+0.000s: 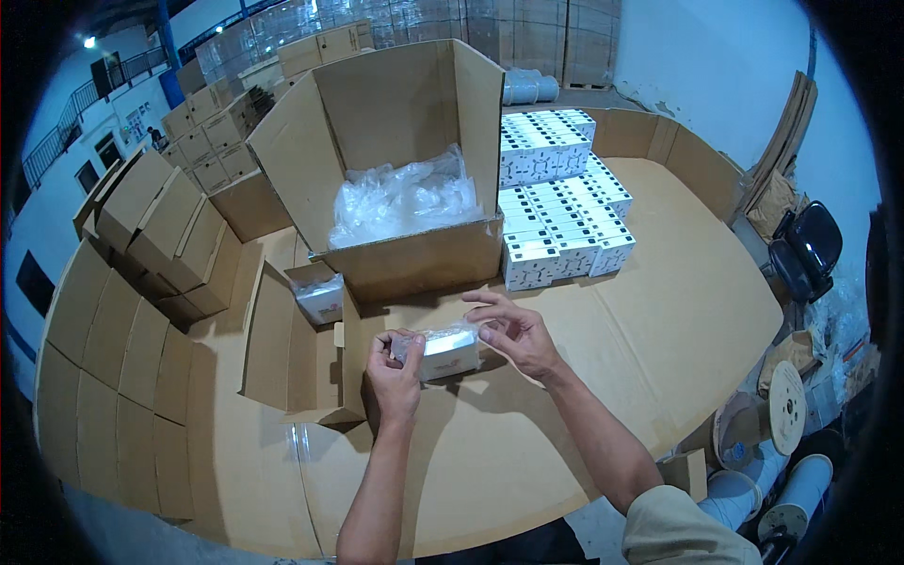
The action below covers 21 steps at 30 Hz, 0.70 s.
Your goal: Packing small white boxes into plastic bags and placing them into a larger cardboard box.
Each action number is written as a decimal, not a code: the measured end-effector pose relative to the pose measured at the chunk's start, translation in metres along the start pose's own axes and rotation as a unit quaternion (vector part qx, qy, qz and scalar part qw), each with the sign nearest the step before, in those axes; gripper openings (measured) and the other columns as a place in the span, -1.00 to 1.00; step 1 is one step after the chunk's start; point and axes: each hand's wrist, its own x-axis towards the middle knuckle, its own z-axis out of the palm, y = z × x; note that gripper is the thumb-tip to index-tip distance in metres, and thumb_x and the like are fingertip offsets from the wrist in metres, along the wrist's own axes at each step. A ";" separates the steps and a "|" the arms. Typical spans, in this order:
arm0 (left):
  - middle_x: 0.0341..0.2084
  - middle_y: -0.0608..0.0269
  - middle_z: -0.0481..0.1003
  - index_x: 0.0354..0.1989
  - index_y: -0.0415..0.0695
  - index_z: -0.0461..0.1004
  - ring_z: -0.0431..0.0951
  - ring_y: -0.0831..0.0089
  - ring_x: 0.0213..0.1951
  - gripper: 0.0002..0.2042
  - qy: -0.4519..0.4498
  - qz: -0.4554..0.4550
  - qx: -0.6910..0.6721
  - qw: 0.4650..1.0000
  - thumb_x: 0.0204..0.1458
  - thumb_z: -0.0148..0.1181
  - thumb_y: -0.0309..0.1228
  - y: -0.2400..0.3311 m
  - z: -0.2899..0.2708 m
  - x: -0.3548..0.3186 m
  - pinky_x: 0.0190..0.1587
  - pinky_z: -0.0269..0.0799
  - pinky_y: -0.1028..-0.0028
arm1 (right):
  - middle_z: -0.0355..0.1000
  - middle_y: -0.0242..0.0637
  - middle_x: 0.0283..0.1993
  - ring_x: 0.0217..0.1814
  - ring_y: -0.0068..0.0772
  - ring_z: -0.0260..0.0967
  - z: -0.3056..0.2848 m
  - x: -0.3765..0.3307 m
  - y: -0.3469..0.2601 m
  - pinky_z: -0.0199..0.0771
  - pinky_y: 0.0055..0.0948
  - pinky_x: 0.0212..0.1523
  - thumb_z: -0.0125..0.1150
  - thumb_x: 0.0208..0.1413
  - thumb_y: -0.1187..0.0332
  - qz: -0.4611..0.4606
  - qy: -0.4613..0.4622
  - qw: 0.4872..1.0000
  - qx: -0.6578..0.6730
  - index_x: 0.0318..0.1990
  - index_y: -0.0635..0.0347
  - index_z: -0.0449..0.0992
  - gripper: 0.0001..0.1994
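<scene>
A small white box wrapped in a clear plastic bag is held just above the table, in front of me. My left hand is closed around its left end, the thumb pressing on the near side. At the right end, my right hand has its fingers apart, with the thumb side close to or touching the bag. Left of my hands stands an opened brown carton; another bagged white box sits in its far part.
A large carton filled with clear plastic bags stands behind. Stacked white boxes fill the right rear. Brown cartons line the left side of the cardboard-covered table. Rolls and reels lie off its right edge, near a black chair.
</scene>
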 end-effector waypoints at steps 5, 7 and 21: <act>-0.24 0.33 0.53 -0.18 -0.12 0.42 0.50 0.59 -0.19 -0.81 0.005 0.016 0.016 1.000 0.16 0.34 -0.43 -0.002 -0.003 0.000 -0.09 0.41 0.54 | 0.45 -0.14 0.21 0.15 -0.38 0.42 0.003 -0.003 -0.005 0.51 -0.43 0.11 0.27 0.16 0.55 0.048 -0.075 0.991 -0.101 -0.10 0.21 0.71 -0.81; -0.24 0.34 0.53 -0.18 -0.12 0.42 0.50 0.59 -0.19 -0.81 0.001 0.018 0.003 1.000 0.16 0.34 -0.43 -0.001 -0.001 0.000 -0.09 0.40 0.54 | 0.52 -0.16 0.09 0.07 -0.41 0.45 0.001 -0.002 -0.003 0.51 -0.49 0.00 0.30 0.15 0.54 0.090 -0.084 0.987 -0.100 -0.08 0.24 0.69 -0.80; -0.23 0.33 0.51 -0.16 -0.13 0.41 0.49 0.58 -0.19 -0.78 -0.012 0.023 0.001 1.000 0.13 0.37 -0.43 0.002 -0.002 -0.001 -0.10 0.40 0.54 | 0.59 -0.34 -0.06 -0.12 -0.60 0.43 0.010 -0.003 -0.003 0.49 -0.53 -0.08 0.37 0.12 0.50 0.106 -0.052 0.982 -0.148 0.03 0.23 0.64 -0.70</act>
